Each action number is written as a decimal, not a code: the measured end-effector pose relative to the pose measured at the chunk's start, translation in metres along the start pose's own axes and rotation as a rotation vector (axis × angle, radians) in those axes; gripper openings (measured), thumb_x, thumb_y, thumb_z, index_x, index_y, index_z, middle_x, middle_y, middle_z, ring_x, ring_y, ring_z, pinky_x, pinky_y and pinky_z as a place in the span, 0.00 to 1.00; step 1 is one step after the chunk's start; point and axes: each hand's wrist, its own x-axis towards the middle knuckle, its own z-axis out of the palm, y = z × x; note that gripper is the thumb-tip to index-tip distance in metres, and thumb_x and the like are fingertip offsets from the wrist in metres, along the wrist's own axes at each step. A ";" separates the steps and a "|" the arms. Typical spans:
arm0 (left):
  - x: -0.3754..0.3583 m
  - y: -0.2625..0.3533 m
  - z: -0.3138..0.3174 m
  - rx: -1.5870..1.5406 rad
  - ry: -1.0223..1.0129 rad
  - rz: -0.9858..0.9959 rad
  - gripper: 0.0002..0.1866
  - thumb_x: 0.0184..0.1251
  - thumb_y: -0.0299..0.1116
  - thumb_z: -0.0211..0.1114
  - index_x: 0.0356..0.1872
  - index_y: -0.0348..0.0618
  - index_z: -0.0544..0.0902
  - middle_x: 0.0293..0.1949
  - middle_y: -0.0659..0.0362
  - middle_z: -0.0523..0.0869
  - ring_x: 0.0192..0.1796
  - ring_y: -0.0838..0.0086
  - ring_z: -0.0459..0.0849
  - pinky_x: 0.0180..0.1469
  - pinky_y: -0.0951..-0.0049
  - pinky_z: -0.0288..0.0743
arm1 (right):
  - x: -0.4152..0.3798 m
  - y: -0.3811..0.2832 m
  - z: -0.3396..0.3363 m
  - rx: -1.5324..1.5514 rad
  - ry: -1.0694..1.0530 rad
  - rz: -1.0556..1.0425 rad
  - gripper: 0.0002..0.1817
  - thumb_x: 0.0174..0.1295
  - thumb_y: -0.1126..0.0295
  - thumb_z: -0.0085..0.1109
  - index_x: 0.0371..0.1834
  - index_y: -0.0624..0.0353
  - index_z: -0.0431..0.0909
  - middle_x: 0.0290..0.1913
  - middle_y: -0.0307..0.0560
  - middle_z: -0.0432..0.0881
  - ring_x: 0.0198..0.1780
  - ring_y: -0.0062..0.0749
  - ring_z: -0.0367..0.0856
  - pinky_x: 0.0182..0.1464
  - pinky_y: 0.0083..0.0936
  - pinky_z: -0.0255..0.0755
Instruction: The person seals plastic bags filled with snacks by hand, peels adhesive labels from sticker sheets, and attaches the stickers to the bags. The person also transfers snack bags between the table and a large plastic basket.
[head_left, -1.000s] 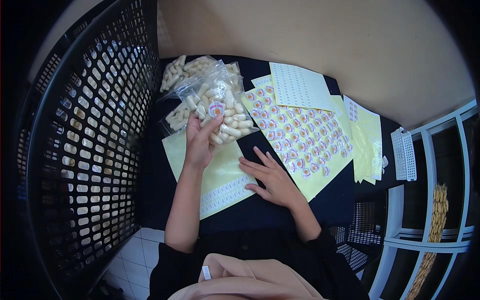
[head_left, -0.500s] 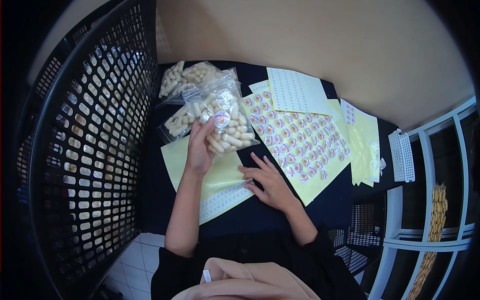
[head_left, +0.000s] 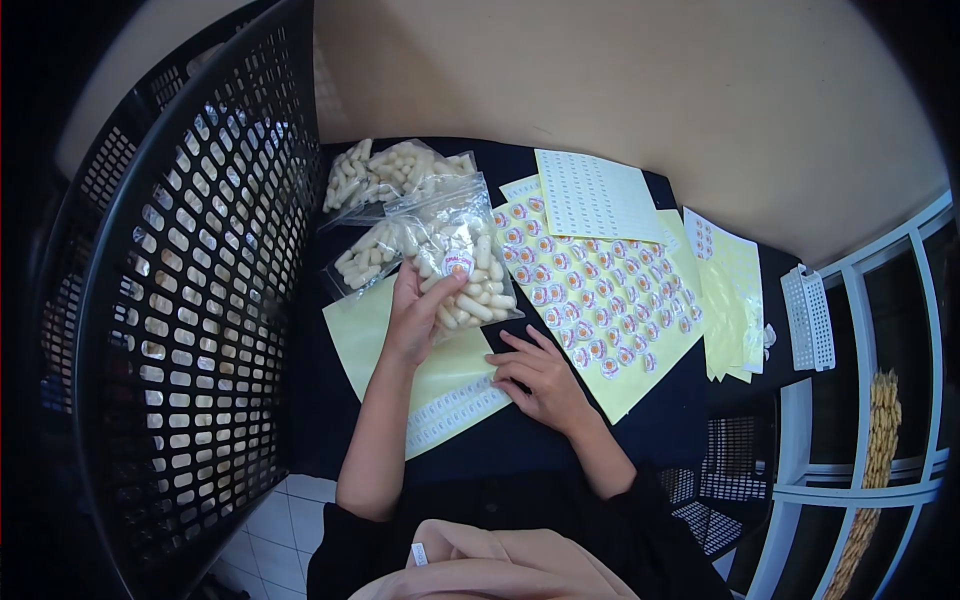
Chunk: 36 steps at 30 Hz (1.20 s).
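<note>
A clear zip bag [head_left: 490, 300] of cream, capsule-shaped pieces tilts in my left hand [head_left: 415, 310], thumb across its front by a round printed sticker [head_left: 457, 262]. Beneath it lies a yellow-backed label sheet [head_left: 385, 345] with rows of small printed labels [head_left: 450, 412] along its near edge. My right hand [head_left: 545, 385] is at this sheet's right edge, thumb and a finger drawn together on it while other fingers stretch forward. Whether a label is between the fingertips is too small to tell. To the right, a yellow sheet carries many round stickers [head_left: 608, 368].
More filled bags [head_left: 395, 170] lie behind the held one. A tall black perforated basket [head_left: 200, 350] stands on the left. A white label sheet [head_left: 600, 195] overlaps the sticker sheet. Farther right are yellow sheets [head_left: 725, 320] and a small white basket [head_left: 808, 318].
The left thumb has moved lower on the bag, now beside the sticker's lower edge, and the bag has shifted slightly. The right fingers have drawn in closer at the label sheet's edge.
</note>
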 end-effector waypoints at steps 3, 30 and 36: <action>0.000 -0.001 -0.001 -0.040 0.002 -0.037 0.23 0.55 0.28 0.58 0.52 0.39 0.62 0.46 0.56 0.74 0.46 0.74 0.76 0.48 0.76 0.71 | 0.003 -0.003 -0.002 0.024 0.045 0.002 0.06 0.44 0.74 0.59 0.25 0.56 0.73 0.35 0.37 0.77 0.50 0.34 0.72 0.58 0.38 0.58; -0.010 0.000 0.018 0.304 -0.180 0.018 0.19 0.66 0.33 0.45 0.55 0.35 0.62 0.49 0.54 0.72 0.50 0.76 0.72 0.52 0.77 0.65 | 0.059 -0.011 -0.031 -0.025 0.406 0.027 0.26 0.47 0.81 0.53 0.53 0.61 0.64 0.31 0.39 0.76 0.42 0.34 0.73 0.56 0.37 0.56; -0.007 -0.006 0.010 0.426 -0.164 -0.025 0.19 0.65 0.37 0.48 0.52 0.36 0.66 0.43 0.55 0.76 0.45 0.78 0.74 0.48 0.78 0.67 | 0.056 -0.012 -0.036 0.230 0.393 0.066 0.26 0.47 0.82 0.51 0.54 0.61 0.61 0.31 0.40 0.74 0.41 0.35 0.72 0.59 0.39 0.52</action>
